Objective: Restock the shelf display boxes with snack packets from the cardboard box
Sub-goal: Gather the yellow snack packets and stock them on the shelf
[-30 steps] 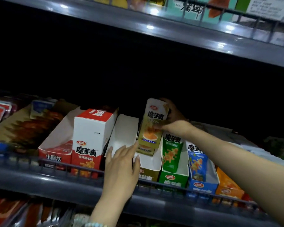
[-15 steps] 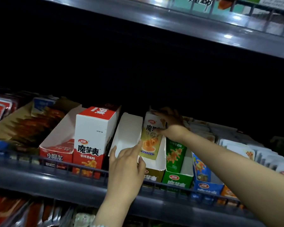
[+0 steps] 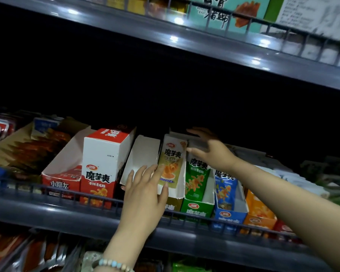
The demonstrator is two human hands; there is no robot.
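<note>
Yellow packet point(image 3: 170, 163) stands upright, leaning slightly, at the front of the olive box point(image 3: 174, 207) on the middle shelf point(image 3: 47, 211) of a dim store rack. The left hand point(image 3: 145, 195), a bead bracelet point(image 3: 114, 264) at its wrist, reaches up from below with fingers straight and relaxed. Its fingertips lie against the packet's lower front and the box's front edge, gripping nothing. The right hand point(image 3: 214, 154) reaches in from the right, fingers spread and released, holding nothing. Its thumb tip is at the packet's upper right edge, and whether it touches there cannot be told.

Just right of the olive box, a green box point(image 3: 196, 210) holds a green packet point(image 3: 196, 173). Beyond it, a blue box point(image 3: 230, 215) holds a blue packet point(image 3: 225, 185), and an orange box point(image 3: 260, 214) follows. Just left of the olive box lies a white box point(image 3: 143, 154), its inside bare to view. Beside that stands a tall red-and-white carton point(image 3: 104, 163), then a low red box point(image 3: 61, 183). A brown cardboard tray point(image 3: 8, 150) of dark red packets sits at far left. A low wire rail runs along the shelf's front edge. The top shelf point(image 3: 185, 42) carries a teal carton point(image 3: 224, 10).
</note>
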